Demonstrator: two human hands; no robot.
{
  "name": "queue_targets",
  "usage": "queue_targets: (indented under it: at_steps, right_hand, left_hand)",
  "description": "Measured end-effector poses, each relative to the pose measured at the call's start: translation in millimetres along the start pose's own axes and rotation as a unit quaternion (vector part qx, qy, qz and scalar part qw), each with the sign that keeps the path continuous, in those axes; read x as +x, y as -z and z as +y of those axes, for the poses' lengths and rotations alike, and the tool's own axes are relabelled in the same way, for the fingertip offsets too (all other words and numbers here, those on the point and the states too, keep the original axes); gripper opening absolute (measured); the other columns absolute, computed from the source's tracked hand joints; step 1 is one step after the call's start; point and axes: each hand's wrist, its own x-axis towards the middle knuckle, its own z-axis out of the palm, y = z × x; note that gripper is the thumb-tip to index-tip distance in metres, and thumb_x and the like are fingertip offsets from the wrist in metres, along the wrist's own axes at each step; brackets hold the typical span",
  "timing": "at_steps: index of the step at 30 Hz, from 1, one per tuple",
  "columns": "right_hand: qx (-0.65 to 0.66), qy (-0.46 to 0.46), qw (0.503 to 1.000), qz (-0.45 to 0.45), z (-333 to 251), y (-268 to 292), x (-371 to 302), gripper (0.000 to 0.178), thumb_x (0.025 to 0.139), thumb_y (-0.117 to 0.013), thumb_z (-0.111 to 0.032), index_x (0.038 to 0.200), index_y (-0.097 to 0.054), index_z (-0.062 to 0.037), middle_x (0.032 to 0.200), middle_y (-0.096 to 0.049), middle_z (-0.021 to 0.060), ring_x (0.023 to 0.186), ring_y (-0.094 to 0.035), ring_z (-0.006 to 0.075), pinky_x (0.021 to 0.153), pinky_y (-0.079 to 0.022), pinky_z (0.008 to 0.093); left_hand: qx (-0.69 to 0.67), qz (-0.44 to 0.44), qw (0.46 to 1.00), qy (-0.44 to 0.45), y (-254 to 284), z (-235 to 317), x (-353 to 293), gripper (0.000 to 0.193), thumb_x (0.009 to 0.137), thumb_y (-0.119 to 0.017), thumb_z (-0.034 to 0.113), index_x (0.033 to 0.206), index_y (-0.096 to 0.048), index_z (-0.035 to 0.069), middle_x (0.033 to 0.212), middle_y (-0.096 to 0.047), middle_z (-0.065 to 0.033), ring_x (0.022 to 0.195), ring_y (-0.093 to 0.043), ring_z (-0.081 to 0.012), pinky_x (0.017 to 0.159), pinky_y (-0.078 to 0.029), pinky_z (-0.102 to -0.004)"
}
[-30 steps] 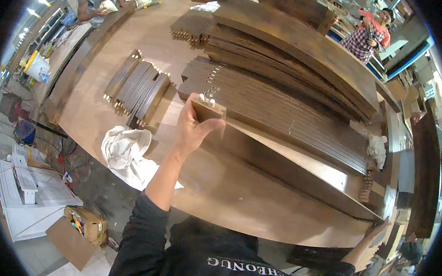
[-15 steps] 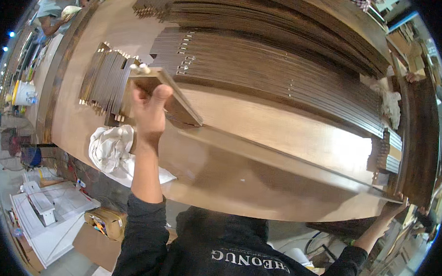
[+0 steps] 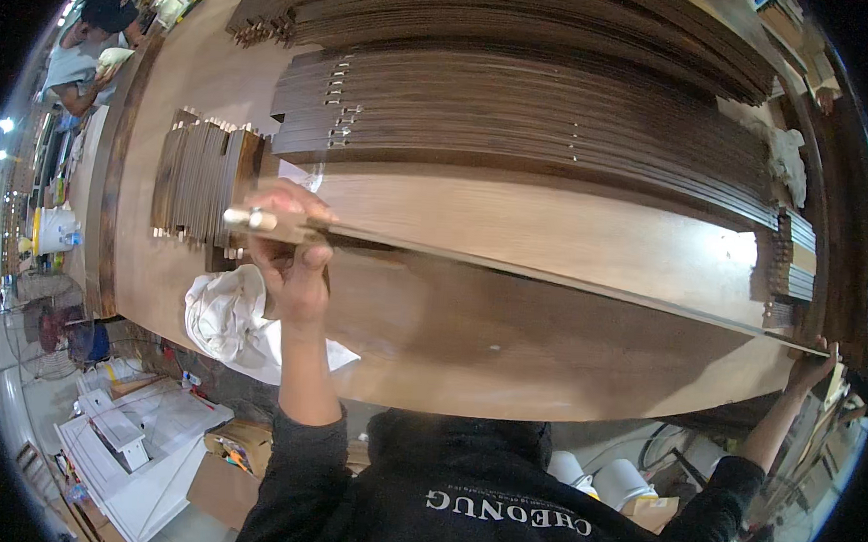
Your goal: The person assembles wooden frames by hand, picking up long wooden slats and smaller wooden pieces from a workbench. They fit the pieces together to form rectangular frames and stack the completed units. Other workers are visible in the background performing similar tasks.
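A long, thin dark wooden board (image 3: 551,281) spans the front of the worktable, held up with its narrow pale edge toward me. At its left end my left hand (image 3: 295,254) is closed around it, fingers on the far side and thumb on the near side. Pale round dowels (image 3: 250,220) stick out from that end, slightly blurred. Far to the right, my right hand (image 3: 816,366) grips the other end; its fingers show only in part. A crumpled white cloth (image 3: 226,314) lies beside my left wrist.
Long dark boards (image 3: 520,119) lie in rows across the table (image 3: 428,384). Left of them stand shorter dowelled pieces (image 3: 203,180). Another person (image 3: 92,47) works at the far left. A cardboard box (image 3: 232,467) and white buckets (image 3: 624,482) are below.
The board has turned, so its broad face at the left end no longer shows and its narrow edge does. My left hand has shifted its grip around that end.
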Motion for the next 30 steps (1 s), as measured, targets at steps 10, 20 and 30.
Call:
queue_targets:
  at_steps: [10, 20, 30]
  right_hand:
    - [-0.047, 0.062, 0.993, 0.091, 6, -43, -26, 0.039, 0.083, -0.054, -0.046, 0.091, -0.058, -0.0076, 0.085, -0.059, 0.0037, 0.074, -0.056, 0.0189, 0.067, -0.045, 0.0308]
    - [0.073, 0.068, 0.995, 0.002, 21, -3, -11, 0.029, 0.084, -0.058, -0.035, 0.095, -0.059, -0.008, 0.094, -0.058, 0.0081, 0.091, -0.054, 0.0193, 0.082, -0.044, 0.0371]
    - [-0.111, 0.123, 0.984, 0.062, 8, -70, -29, 0.075, 0.088, -0.044, -0.054, 0.145, -0.018, -0.0117, 0.151, -0.008, 0.0092, 0.133, -0.025, 0.026, 0.108, -0.022, 0.0416]
  left_hand:
    - [0.006, 0.006, 0.998, 0.055, -15, 36, -9, 0.045, 0.073, -0.076, 0.012, 0.107, -0.046, 0.007, 0.1, -0.049, -0.0056, 0.084, -0.051, -0.0112, 0.068, -0.044, -0.0215]
    - [-0.066, 0.031, 0.994, 0.087, -10, 72, 2, 0.04, 0.073, -0.072, 0.0, 0.107, -0.05, 0.006, 0.097, -0.059, -0.0028, 0.089, -0.057, -0.0123, 0.078, -0.047, -0.0256]
    - [-0.046, 0.044, 0.99, 0.126, -19, 34, 4, 0.041, 0.077, -0.074, 0.018, 0.109, -0.052, 0.006, 0.099, -0.061, -0.0018, 0.095, -0.055, -0.0122, 0.087, -0.042, -0.0275]
